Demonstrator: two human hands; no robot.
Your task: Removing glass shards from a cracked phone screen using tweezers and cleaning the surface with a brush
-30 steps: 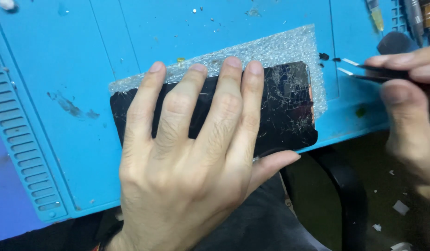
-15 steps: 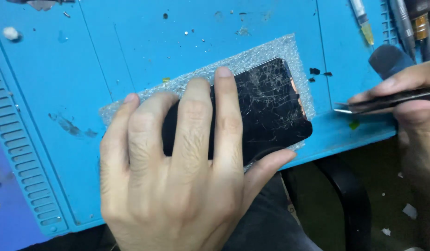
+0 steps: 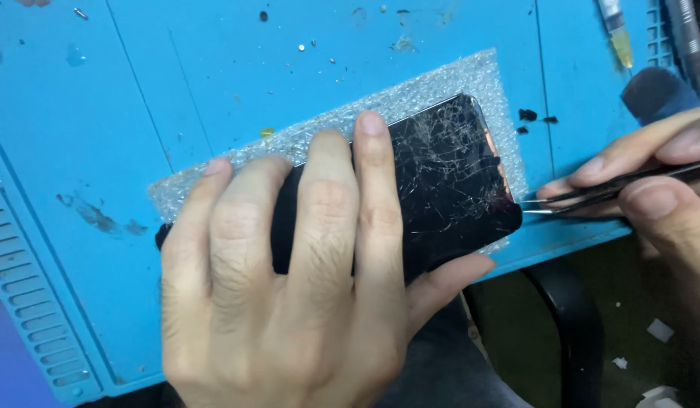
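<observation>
- Our left hand [image 3: 289, 302] lies flat, fingers spread, pressing down on the black phone [image 3: 448, 181] with its cracked screen; thumb hooks the near edge.
- Phone lies on a strip of bubble wrap [image 3: 441, 87], on the blue work mat [image 3: 214, 68], close to the mat's near edge.
- Our right hand [image 3: 660, 196] pinches black tweezers [image 3: 592, 195]; tip touches the phone's right short edge.
- Far side of the mat is mostly bare, only small specks and two black bits [image 3: 535, 117] just past the wrap.
- Tools [image 3: 686, 38] crowd the top right corner.
- A black chair part [image 3: 569, 325] shows below the mat edge.
</observation>
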